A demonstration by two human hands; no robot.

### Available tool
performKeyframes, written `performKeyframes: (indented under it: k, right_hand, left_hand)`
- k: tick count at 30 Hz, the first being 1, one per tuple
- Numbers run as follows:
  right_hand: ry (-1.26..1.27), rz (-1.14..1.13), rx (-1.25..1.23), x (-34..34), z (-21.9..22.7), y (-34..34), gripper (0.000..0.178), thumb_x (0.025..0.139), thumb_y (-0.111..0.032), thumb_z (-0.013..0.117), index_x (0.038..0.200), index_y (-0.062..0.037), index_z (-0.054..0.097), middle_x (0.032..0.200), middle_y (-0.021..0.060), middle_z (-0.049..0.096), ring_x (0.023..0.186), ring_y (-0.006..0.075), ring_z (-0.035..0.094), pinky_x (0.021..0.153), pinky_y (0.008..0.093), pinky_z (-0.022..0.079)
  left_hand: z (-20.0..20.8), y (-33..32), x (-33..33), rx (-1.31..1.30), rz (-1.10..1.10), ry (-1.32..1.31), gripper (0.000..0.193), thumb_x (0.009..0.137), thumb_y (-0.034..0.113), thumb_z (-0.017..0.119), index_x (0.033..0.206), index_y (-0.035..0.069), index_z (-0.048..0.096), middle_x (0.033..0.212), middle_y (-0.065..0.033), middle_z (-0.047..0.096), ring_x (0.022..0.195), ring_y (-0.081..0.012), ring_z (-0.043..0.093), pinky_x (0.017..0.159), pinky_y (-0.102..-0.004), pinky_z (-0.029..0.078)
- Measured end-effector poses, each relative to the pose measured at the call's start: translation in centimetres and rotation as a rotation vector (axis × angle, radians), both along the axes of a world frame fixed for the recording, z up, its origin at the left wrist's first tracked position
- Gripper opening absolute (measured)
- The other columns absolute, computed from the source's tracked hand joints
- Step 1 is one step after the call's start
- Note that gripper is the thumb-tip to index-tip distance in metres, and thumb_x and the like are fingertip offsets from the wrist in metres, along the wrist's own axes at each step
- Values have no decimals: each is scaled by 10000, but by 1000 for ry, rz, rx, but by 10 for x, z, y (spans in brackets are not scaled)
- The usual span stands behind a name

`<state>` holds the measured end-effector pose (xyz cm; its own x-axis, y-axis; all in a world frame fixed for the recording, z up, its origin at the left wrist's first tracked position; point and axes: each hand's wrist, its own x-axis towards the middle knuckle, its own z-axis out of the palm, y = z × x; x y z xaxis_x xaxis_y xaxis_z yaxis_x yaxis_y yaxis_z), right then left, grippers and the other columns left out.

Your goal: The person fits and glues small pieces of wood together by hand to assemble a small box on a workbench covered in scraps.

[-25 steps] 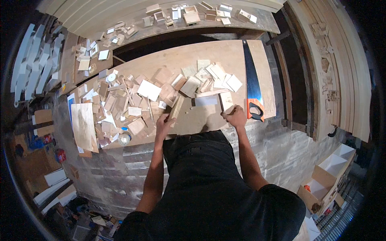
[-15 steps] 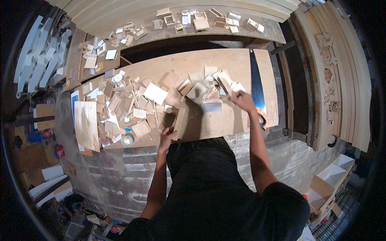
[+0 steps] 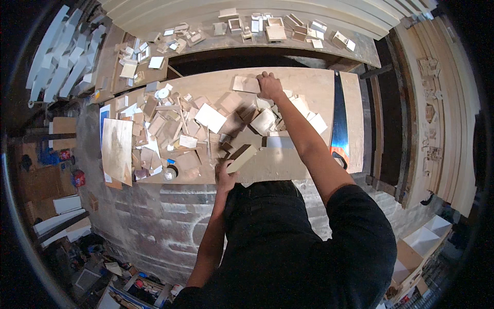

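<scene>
My left hand (image 3: 225,176) is closed round a thick pale wooden block (image 3: 242,158) at the front edge of the plywood worktop (image 3: 303,167). It may be several thin pieces stacked together; I cannot tell. Farther off, my right hand (image 3: 269,85) grips the right end of a small flat wooden rectangle (image 3: 246,84) near the worktop's far edge. Below that hand lies a loose heap of wooden offcuts (image 3: 264,121), partly covered by my right forearm. A grey-white strip (image 3: 278,141) lies in front of this heap.
A handsaw (image 3: 339,116) with an orange handle lies at the right. Many mixed offcuts (image 3: 163,123), a white square (image 3: 210,118) and a small round container (image 3: 170,172) cover the left side. Small wooden boxes (image 3: 276,33) stand on the shelf behind.
My right hand has moved left and away from me, from a wood strip on the heap to a flat rectangle. The block in my left hand has tilted to the right.
</scene>
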<state>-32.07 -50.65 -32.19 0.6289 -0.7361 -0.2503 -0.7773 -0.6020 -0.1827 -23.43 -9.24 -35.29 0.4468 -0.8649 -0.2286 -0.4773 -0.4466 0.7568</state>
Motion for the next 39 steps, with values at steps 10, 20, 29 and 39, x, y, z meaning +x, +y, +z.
performKeyframes:
  k: [10, 20, 29, 39]
  right_hand:
    - [-329, -588, 43, -228, -39, -22, 500, 791, -417, 699, 1189, -115, 663, 1212, 163, 644, 1114, 350, 614, 919, 442, 504]
    - [-221, -459, 47, -276, -13, 102, 701, 636, -204, 799, 1259, -67, 507, 1041, 172, 648, 1003, 361, 631, 866, 463, 531]
    - [-443, -657, 178, -315, -45, 127, 227, 745, -204, 755, 833, -39, 626, 682, 83, 640, 650, 224, 656, 589, 348, 511]
    - [-966, -1038, 731, -325, -12, 176, 182, 887, -220, 720, 874, -58, 639, 737, -24, 601, 633, 69, 564, 556, 246, 493]
  left_hand:
    - [1, -43, -9, -216, -135, -185, 500, 763, 150, 728, 1242, 91, 598, 1198, -142, 608, 1152, -372, 544, 1017, -490, 401]
    - [18, -60, -4, -20, -116, -505, 536, 726, 193, 778, 1242, 130, 646, 1157, -96, 626, 1065, -345, 562, 933, -436, 482]
    - [28, -67, -10, 19, -107, -511, 551, 714, 169, 778, 1245, 101, 647, 1105, -106, 627, 1069, -313, 547, 935, -419, 479]
    - [57, -72, -41, -68, -22, -609, 509, 764, 187, 757, 1226, 60, 587, 1164, -152, 588, 1104, -311, 533, 934, -412, 444]
